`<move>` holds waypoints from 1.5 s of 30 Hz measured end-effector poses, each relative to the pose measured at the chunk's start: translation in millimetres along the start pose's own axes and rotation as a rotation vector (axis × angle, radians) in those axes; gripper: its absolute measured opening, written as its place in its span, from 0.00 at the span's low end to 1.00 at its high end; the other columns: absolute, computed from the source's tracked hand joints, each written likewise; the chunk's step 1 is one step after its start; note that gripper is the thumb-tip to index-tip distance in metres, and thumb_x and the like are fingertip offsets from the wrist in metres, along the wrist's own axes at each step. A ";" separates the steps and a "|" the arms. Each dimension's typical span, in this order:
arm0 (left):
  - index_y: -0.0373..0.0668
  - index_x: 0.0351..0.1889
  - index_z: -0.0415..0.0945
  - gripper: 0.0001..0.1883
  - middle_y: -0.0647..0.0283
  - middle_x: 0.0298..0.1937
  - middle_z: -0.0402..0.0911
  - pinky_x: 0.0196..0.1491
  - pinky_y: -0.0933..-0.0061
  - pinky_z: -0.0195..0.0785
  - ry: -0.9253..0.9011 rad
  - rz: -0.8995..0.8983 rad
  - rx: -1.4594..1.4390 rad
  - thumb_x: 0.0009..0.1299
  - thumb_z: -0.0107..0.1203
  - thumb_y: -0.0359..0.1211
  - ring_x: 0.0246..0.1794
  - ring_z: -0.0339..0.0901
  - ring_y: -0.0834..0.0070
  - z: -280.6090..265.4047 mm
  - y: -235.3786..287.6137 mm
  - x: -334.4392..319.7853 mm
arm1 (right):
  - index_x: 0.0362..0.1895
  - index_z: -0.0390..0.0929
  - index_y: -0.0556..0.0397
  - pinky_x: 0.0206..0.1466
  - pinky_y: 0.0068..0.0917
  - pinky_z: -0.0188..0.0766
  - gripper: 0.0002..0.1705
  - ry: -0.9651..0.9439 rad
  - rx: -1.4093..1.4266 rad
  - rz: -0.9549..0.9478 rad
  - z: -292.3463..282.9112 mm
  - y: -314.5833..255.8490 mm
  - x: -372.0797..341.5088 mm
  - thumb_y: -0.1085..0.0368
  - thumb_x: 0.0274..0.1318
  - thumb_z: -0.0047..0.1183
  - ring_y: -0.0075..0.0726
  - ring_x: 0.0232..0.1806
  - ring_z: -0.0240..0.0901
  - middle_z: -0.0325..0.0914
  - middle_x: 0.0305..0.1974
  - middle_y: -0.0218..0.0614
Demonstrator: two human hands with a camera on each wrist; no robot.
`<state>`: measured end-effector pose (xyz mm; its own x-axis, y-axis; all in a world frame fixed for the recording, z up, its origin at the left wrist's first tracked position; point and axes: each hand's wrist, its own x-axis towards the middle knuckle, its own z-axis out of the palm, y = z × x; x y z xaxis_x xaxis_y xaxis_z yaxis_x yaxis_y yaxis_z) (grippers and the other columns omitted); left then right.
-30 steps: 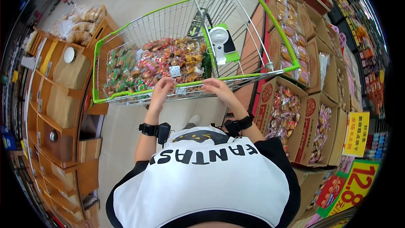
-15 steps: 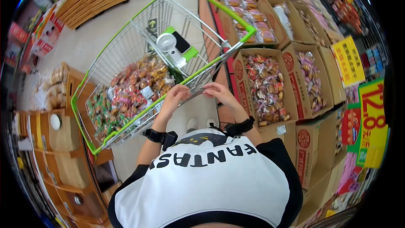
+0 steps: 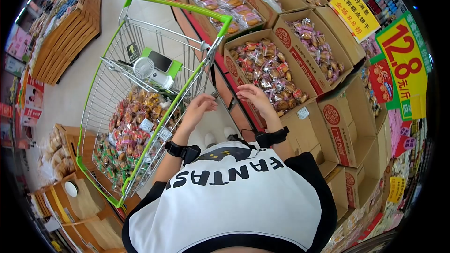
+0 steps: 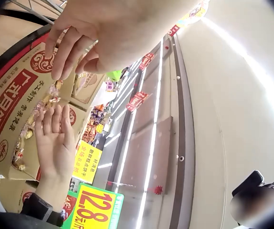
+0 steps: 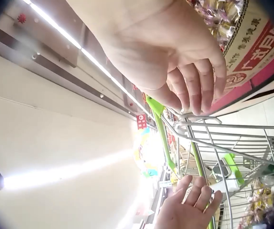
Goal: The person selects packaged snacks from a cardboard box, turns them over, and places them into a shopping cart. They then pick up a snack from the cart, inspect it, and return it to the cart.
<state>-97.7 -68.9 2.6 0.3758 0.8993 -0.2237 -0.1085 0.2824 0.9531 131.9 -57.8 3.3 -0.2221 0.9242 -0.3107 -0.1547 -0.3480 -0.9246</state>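
Both hands hang in front of the person's body, fingers loosely bent, holding nothing. The left hand (image 3: 199, 110) is just beside the near side of a shopping cart (image 3: 180, 5) with a green rim and wire sides. Nearest the right hand (image 3: 255, 98) is an open carton of wrapped snacks (image 3: 265, 72). Inside the cart lies a heap of bagged snacks (image 3: 129, 117) in red, yellow and green wrappers. A white handheld fan (image 3: 143, 67) and a dark phone (image 3: 160, 61) rest on the cart's green panel (image 3: 174, 69).
More open cartons stand at the right, one with purple-wrapped snacks (image 3: 318, 49); a nearer carton (image 3: 344, 124) shows its bare inside. Yellow (image 3: 355, 13) and green-edged (image 3: 405, 68) price signs rise behind them. A wooden shelf (image 3: 84, 194) is at lower left, a slatted stand (image 3: 70, 42) farther off.
The view has turned rightward, so the cart has shifted left and the cartons show more centrally. The hands have come away from the cart's side and slightly farther apart.
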 end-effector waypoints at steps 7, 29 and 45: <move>0.35 0.39 0.66 0.10 0.59 0.33 0.74 0.42 0.76 0.64 -0.084 -0.025 -0.010 0.63 0.38 0.28 0.34 0.72 0.74 18.3 -1.6 17.8 | 0.42 0.69 0.57 0.42 0.20 0.65 0.13 0.147 0.007 -0.055 -36.0 -4.5 -12.5 0.66 0.51 0.45 0.25 0.37 0.70 0.73 0.35 0.35; 0.36 0.40 0.65 0.12 0.57 0.35 0.72 0.39 0.75 0.64 -0.067 0.245 0.626 0.58 0.46 0.26 0.35 0.71 0.70 64.8 -10.0 119.2 | 0.43 0.69 0.54 0.41 0.18 0.64 0.15 0.257 0.065 -0.062 -96.8 -1.7 -8.6 0.62 0.51 0.46 0.24 0.37 0.69 0.73 0.35 0.33; 0.39 0.45 0.62 0.23 0.46 0.47 0.58 0.47 0.59 0.57 0.141 0.546 1.267 0.49 0.54 0.28 0.45 0.58 0.49 73.8 -20.4 230.1 | 0.42 0.69 0.54 0.42 0.19 0.64 0.13 0.359 0.171 -0.034 -132.3 13.4 -7.5 0.64 0.52 0.43 0.25 0.38 0.70 0.74 0.35 0.33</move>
<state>58.9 107.6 -53.3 0.4533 0.8436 0.2877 0.7187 -0.5369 0.4418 258.8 -48.6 -35.9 0.1320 0.9214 -0.3655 -0.3208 -0.3091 -0.8953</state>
